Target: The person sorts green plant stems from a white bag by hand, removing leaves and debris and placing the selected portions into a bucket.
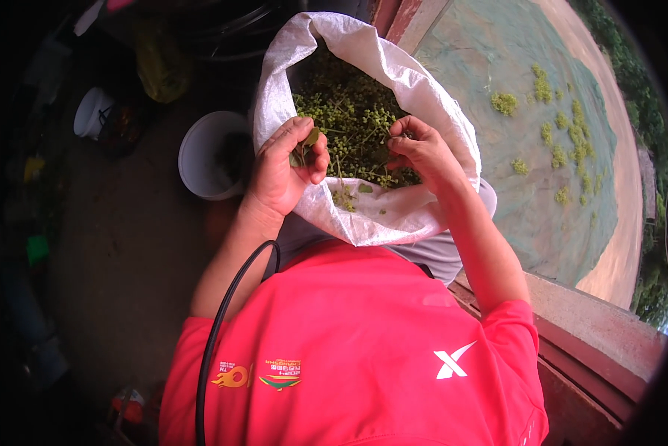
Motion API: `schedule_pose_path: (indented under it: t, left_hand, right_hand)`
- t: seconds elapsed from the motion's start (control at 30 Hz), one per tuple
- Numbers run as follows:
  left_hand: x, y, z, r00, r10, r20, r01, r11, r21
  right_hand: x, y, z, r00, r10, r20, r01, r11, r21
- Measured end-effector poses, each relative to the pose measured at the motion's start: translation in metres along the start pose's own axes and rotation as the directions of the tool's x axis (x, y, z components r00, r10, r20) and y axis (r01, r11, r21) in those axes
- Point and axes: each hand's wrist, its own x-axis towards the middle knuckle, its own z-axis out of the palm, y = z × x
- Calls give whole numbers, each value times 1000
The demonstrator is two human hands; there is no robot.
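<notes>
An open white woven sack [364, 33] stands in front of me with its rim rolled outward. Inside lie many thin stems with small round green berries [349, 111]. Over the sack's left side, my left hand [282, 167] is closed around a few green leaves [304, 149]. My right hand [427, 156] is above the right side of the berries, its thumb and fingers pinched together. What sits in that pinch, if anything, is too small to make out. A berry sprig and loose leaf bits [365, 188] rest on the near fold of the sack.
Left of the sack stands a white bucket [196, 160] with dark contents, and a smaller white bucket [92, 111] is farther left. On the right, beyond a ledge [572, 312], green berry clusters [572, 141] lie on a green sheet [482, 89]. A black cable [219, 320] crosses my left side.
</notes>
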Motion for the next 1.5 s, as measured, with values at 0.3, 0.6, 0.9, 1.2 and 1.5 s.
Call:
schedule_pose_path:
  t: [0.3,0.6,0.9,1.2,1.5]
  left_hand:
    - [-1,-1,-2,1000,-8,-28,9,999,46]
    - [3,-5,2,999,6,32,-7,999,43]
    - [3,-6,1,999,-23,-33,23,1000,7]
    - [5,-4,4,999,-40,-24,41,999,26]
    - [1,-4,15,999,6,-49,1,989,147]
  right_hand:
    - [-11,-22,-4,986,-129,-107,62,872,-485]
    - [32,-28,26,948,-314,-44,-11,104,-995]
    - [56,-2,9,913,-407,18,127,242,-962]
    - [0,-10,20,881,-461,-111,160,510,-845]
    - [-35,-17,12,849,-450,-277,229,787,-573]
